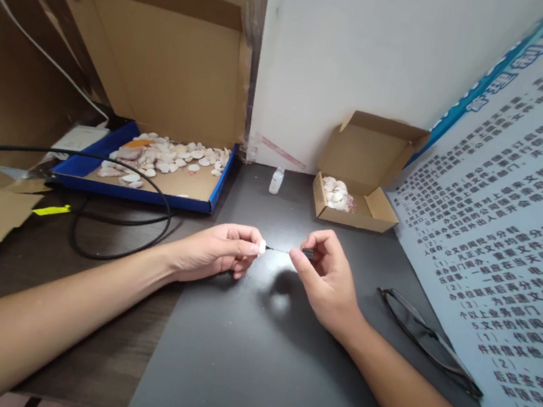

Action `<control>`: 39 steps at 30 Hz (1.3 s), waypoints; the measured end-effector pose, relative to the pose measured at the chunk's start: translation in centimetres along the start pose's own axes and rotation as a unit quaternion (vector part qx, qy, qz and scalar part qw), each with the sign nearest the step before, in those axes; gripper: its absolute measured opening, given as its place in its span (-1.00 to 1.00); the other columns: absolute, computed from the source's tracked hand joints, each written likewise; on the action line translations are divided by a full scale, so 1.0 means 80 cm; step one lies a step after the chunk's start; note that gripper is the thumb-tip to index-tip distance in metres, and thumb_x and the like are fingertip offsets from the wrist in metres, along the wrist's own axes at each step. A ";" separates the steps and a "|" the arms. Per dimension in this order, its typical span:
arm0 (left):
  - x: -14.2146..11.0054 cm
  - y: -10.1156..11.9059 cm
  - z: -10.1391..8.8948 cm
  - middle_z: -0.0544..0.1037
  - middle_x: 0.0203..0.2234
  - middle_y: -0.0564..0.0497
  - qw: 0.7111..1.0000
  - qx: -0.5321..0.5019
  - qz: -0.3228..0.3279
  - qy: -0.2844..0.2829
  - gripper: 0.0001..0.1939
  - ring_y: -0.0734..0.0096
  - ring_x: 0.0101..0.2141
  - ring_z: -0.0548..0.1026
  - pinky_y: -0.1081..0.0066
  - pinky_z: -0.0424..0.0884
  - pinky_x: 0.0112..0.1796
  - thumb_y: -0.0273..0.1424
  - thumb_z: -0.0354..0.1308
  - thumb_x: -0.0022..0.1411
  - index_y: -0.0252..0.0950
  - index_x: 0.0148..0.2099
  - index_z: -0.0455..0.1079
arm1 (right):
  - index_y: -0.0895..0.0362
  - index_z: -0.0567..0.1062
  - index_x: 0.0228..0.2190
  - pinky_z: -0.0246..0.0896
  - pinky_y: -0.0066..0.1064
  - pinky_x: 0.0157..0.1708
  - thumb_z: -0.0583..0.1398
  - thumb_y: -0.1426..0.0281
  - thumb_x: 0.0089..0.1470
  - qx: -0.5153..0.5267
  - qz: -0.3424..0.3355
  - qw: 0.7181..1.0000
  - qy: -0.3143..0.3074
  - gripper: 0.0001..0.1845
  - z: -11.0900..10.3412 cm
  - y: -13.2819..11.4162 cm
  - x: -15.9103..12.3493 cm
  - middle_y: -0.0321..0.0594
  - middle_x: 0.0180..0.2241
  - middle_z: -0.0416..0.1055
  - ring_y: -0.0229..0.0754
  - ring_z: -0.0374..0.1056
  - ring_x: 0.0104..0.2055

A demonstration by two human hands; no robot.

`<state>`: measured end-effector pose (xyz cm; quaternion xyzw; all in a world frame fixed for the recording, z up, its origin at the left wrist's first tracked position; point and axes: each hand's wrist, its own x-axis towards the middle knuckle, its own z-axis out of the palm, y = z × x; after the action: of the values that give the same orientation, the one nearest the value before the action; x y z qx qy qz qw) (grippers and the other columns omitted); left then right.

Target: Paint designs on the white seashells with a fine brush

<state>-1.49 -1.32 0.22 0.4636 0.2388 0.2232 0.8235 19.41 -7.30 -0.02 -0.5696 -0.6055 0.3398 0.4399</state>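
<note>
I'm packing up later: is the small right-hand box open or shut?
Open: the small box has its lid raised at the back, and shells show inside.

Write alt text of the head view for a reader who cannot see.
A person's left grip pinches what looks like a small white shell; the right grip holds a thin, black-capped applicator, pointing toward it. Behind stand a blue-edged box and a cardboard box, both holding shells, with a bottle between.

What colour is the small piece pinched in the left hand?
The small piece in the left hand is white; the head view shows it best.
</note>
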 end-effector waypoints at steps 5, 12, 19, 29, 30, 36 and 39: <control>0.000 0.000 0.002 0.27 -0.55 0.09 1.000 0.005 0.003 0.009 -0.87 0.61 -0.53 0.25 0.55 0.25 -0.48 -0.39 0.24 0.18 -0.37 -0.31 0.39 | 0.26 0.21 -0.30 0.07 -0.79 -0.45 0.16 0.05 0.02 0.004 -0.015 1.000 0.020 -0.49 -0.002 -0.003 -0.001 -0.27 -0.40 0.16 -0.62 0.09 -0.43; 0.001 -0.001 0.001 0.27 -0.62 0.11 1.000 0.001 0.009 0.017 -0.84 0.60 -0.55 0.26 0.55 0.23 -0.49 -0.36 0.29 0.13 -0.34 -0.33 0.41 | 0.27 0.34 -0.26 0.08 -0.80 -0.49 0.19 0.05 0.00 0.014 -0.016 0.999 0.026 -0.49 -0.004 -0.008 -0.004 -0.26 -0.43 0.22 -0.63 0.10 -0.47; 0.000 0.001 0.002 0.28 -0.63 0.11 1.000 0.006 0.011 0.018 -0.82 0.59 -0.55 0.26 0.55 0.22 -0.49 -0.33 0.31 0.11 -0.32 -0.34 0.42 | 0.29 0.37 -0.31 0.06 -0.80 -0.49 0.20 0.04 -0.02 -0.009 -0.025 0.999 0.042 -0.48 -0.005 -0.006 -0.001 -0.27 -0.50 0.20 -0.63 0.10 -0.48; 0.000 0.001 0.002 0.29 -0.58 0.10 1.000 0.019 0.012 0.017 -0.86 0.61 -0.55 0.24 0.54 0.22 -0.49 -0.36 0.28 0.14 -0.33 -0.33 0.43 | 0.27 0.27 -0.27 0.08 -0.72 -0.49 0.15 -0.03 0.00 0.035 0.009 0.999 0.009 -0.42 -0.004 -0.002 0.002 -0.31 -0.54 0.16 -0.59 0.08 -0.51; 0.000 0.001 0.002 0.28 -0.59 0.10 1.000 0.021 0.011 0.015 -0.86 0.61 -0.54 0.24 0.54 0.22 -0.49 -0.36 0.27 0.15 -0.33 -0.32 0.42 | 0.27 0.27 -0.27 0.07 -0.73 -0.49 0.15 -0.02 0.01 0.027 0.011 1.000 0.003 -0.43 -0.004 -0.001 0.003 -0.30 -0.53 0.15 -0.59 0.08 -0.51; 0.000 0.001 0.001 0.24 -0.56 0.11 0.999 0.029 0.003 0.014 -0.87 0.59 -0.53 0.22 0.52 0.22 -0.48 -0.38 0.22 0.19 -0.33 -0.31 0.36 | 0.26 0.25 -0.25 0.04 -0.73 -0.49 0.10 -0.01 0.06 0.046 0.024 0.999 -0.009 -0.46 -0.005 0.004 0.006 -0.32 -0.52 0.12 -0.60 0.04 -0.50; 0.000 0.001 0.002 0.23 -0.56 0.11 0.999 0.036 -0.009 0.008 -0.86 0.59 -0.53 0.22 0.52 0.23 -0.47 -0.38 0.21 0.20 -0.33 -0.31 0.33 | 0.25 0.25 -0.22 0.05 -0.73 -0.47 0.12 0.02 0.06 0.048 0.022 0.998 -0.032 -0.47 -0.003 0.004 0.005 -0.30 -0.49 0.14 -0.59 0.05 -0.48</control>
<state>-1.43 -1.38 0.39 0.4888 0.2574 0.2108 0.8065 19.80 -6.88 -0.14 -0.5499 -0.5894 0.3963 0.4395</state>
